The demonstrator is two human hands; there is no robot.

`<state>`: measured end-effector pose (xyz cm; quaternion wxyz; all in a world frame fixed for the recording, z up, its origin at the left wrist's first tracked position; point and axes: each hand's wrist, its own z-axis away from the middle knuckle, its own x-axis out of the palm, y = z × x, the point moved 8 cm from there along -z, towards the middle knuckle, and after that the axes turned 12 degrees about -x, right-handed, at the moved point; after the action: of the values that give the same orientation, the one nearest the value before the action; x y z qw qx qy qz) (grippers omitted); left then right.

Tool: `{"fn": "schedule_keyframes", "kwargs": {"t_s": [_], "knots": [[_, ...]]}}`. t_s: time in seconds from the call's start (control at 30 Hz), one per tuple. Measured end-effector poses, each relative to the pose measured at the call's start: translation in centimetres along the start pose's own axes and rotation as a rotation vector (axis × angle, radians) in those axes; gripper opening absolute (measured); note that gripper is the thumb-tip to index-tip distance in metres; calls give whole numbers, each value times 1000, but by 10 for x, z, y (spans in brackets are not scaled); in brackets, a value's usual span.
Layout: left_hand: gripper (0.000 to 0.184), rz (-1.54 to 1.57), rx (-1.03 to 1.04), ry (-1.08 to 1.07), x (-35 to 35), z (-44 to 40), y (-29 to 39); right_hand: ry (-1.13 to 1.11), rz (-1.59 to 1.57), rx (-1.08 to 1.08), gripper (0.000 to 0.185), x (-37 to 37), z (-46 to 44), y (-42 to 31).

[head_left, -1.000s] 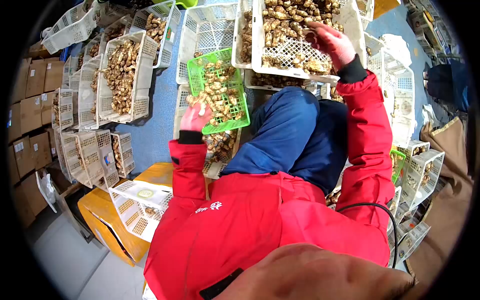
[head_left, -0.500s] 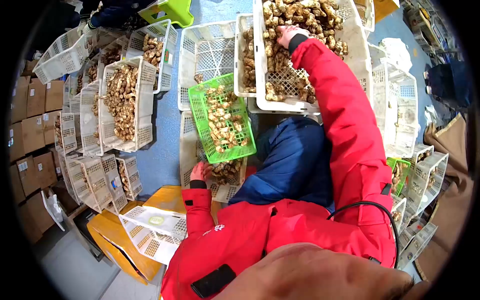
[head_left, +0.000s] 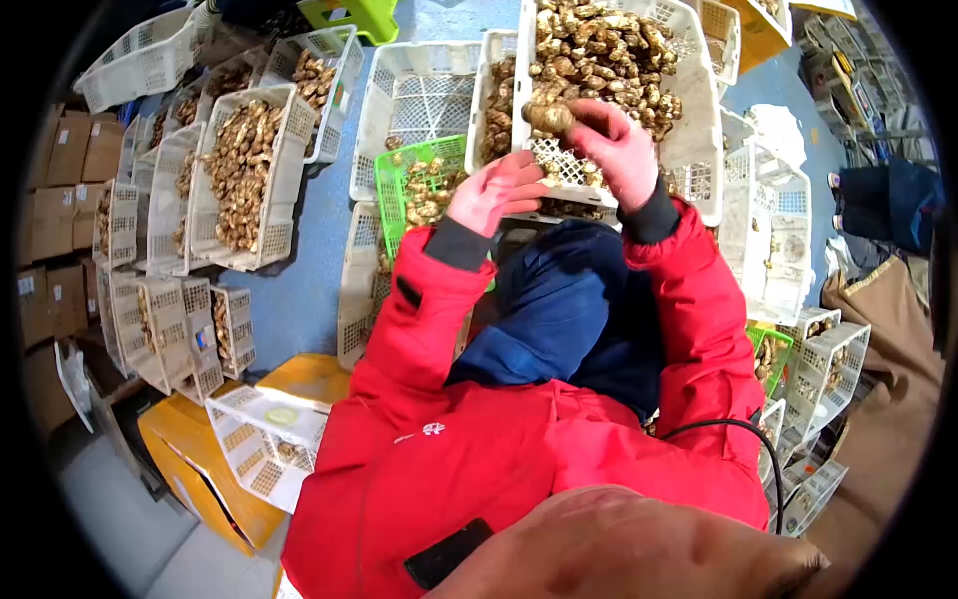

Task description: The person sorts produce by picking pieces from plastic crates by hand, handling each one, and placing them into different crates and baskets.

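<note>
My right hand [head_left: 621, 155] grips a stout brown mushroom [head_left: 549, 118] between thumb and fingers, above the near left edge of a white crate [head_left: 705, 150]. Many brown-and-cream mushrooms [head_left: 604, 60] are heaped in that crate, with some bare mesh showing at its near end. My left hand [head_left: 494, 192] is empty, its fingers stretched towards the right hand and the held mushroom without touching either. Below and beyond the left hand lies a green basket [head_left: 391, 200] with smaller mushrooms [head_left: 429, 190]. The left hand and sleeve partly hide this basket.
A white crate [head_left: 414, 105] stands at the left of the heaped one. Stacked crates of mushrooms [head_left: 242, 175] stand farther left, beside cardboard boxes [head_left: 68, 215]. More white crates [head_left: 773, 235] are on the right. A green stool [head_left: 364, 18] is at the top.
My right hand has drawn back from the heap with a mushroom in it. My left hand has risen from beside the green basket towards the right hand. The view has shifted slightly.
</note>
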<state>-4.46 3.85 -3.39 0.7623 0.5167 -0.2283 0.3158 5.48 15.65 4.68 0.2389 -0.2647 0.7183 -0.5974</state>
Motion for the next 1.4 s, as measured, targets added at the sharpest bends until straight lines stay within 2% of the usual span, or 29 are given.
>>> {"fn": "schedule_keyframes", "kwargs": {"t_s": [0.03, 0.07, 0.1, 0.17, 0.27, 0.37, 0.4, 0.43, 0.53, 0.63, 0.67, 0.77, 0.83, 0.97, 1.07, 1.2, 1.37, 1.4], "knots": [[35, 139, -25, -31, 1, -7, -9, -26, 90, -68, 34, 13, 16, -8], [33, 277, -52, -62, 2, -8, -19, -118, 415, -328, 30, 29, 27, -32], [30, 194, -81, 96, 1, -1, -16, -187, 580, -585, 29, 43, 36, -50], [32, 148, -3, 74, 11, 12, -8, -237, 547, -533, 26, 49, 46, -53], [35, 164, 14, 196, -3, 31, -8, -191, 468, -468, 27, 31, 45, -52], [37, 82, -26, 215, -2, 40, 0, -111, 366, -161, 23, -2, 35, -23], [38, 97, -36, 186, -5, 40, 0, -73, 294, -162, 23, -13, 35, -11], [39, 112, -47, 156, -7, 38, -3, -73, 156, 2, 24, -22, 36, 1], [36, 80, -72, 208, -13, 33, -5, -22, -29, 41, 27, -34, 34, 16], [34, -7, -88, 288, -18, 26, -8, -84, -72, 70, 27, -27, 36, 24], [34, 11, -62, 249, -16, 26, -7, -83, -88, 121, 27, -21, 39, 27], [35, -34, -17, 222, -17, 26, -3, -168, 34, 111, 29, -14, 36, 23], [35, -82, 24, 232, -16, 34, 3, -137, -105, 155, 29, -14, 36, 32], [45, -192, -26, 253, -13, 33, 0, -201, -61, 162, 30, 0, 37, 21], [46, -194, 50, 195, -24, 26, -5, -207, -96, 172, 28, 14, 40, 24], [45, -228, 55, 266, -23, 33, -2, -262, -96, 173, 28, 26, 43, 28], [36, -260, -81, 282, -16, 34, -10, -256, -82, 58, 31, 38, 43, 25], [36, -263, -114, 302, -9, 37, -9, -289, -4, 123, 32, 39, 45, 22]]}}
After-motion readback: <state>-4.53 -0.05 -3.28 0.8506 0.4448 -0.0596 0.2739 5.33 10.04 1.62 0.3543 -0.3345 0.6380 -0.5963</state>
